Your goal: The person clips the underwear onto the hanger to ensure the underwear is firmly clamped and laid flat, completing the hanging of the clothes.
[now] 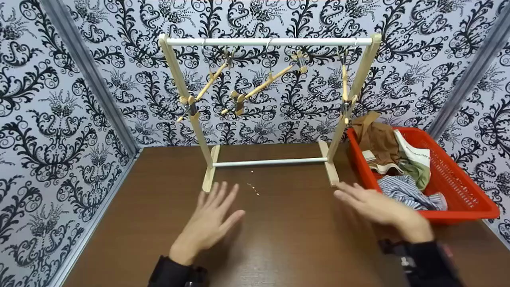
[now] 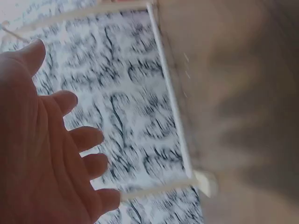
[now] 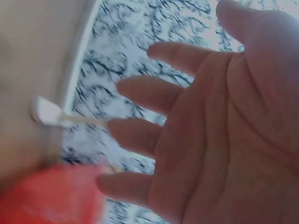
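Observation:
Above the brown tabletop, my left hand (image 1: 209, 225) is spread with its fingers straight and nothing in it. My right hand (image 1: 372, 205), slightly blurred, is held out beside the red basket (image 1: 458, 217), also holding nothing. Both palms show bare in the wrist views. Beyond the hands stands a wooden rack (image 1: 271, 41) with a white top bar. From it hang three small wooden clothes hangers (image 1: 269, 81) with clips at their ends. Inside the basket lie a brown garment (image 1: 378, 145), a green and white cloth (image 1: 418, 167) and a striped blue-grey cloth (image 1: 406, 193).
The rack's feet (image 1: 209, 175) rest on the brown table (image 1: 279, 239), joined by a low white rod (image 1: 271, 162). Small pale specks (image 1: 253, 188) lie in front of it. Patterned panels (image 1: 59, 119) enclose the back and sides.

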Demonstrator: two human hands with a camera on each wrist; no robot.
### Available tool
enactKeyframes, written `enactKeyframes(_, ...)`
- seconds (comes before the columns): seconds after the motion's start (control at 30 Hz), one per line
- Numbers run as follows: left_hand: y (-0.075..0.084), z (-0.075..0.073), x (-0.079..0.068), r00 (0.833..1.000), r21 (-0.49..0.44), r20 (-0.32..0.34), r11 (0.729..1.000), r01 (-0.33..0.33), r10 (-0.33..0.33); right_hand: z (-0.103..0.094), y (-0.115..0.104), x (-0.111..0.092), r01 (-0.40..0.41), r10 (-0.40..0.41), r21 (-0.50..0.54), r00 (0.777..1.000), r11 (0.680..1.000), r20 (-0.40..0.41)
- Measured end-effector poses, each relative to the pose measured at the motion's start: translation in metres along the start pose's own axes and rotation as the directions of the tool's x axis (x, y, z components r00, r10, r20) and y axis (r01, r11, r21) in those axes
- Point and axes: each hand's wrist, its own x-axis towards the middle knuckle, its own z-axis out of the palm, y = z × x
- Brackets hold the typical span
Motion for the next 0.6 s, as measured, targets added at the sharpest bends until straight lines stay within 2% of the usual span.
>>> enactKeyframes(0.13, 0.027, -0.004, 0.016, 0.995, -0.060, 0.068, 0.995, -0.075, 0.079, -0.033, 0.008, -0.010, -0.004, 0.005, -0.040, 1.000, 0.999, 0.022)
enactKeyframes(0.27, 0.054, -0.006, 0.035, 0.976, -0.110, 0.085, 0.976, -0.190, 0.199, -0.064, 0.026, -0.013, -0.027, 0.031, -0.113, 0.999, 0.993, 0.028)
enactKeyframes(0.4, 0.083, 0.000, 0.052, 0.943, -0.150, 0.044, 0.935, -0.321, 0.330, -0.084, 0.057, -0.007, -0.018, 0.025, -0.163, 0.999, 0.986, 0.042)
enactKeyframes(0.5, 0.107, 0.011, 0.064, 0.911, -0.183, -0.011, 0.895, -0.407, 0.413, -0.093, 0.083, -0.001, -0.016, 0.033, -0.149, 0.994, 0.989, 0.109)
enactKeyframes(0.6, 0.133, 0.023, 0.076, 0.887, -0.278, -0.070, 0.844, -0.458, 0.457, -0.099, 0.105, 0.002, -0.054, 0.078, -0.123, 0.977, 0.991, 0.197)
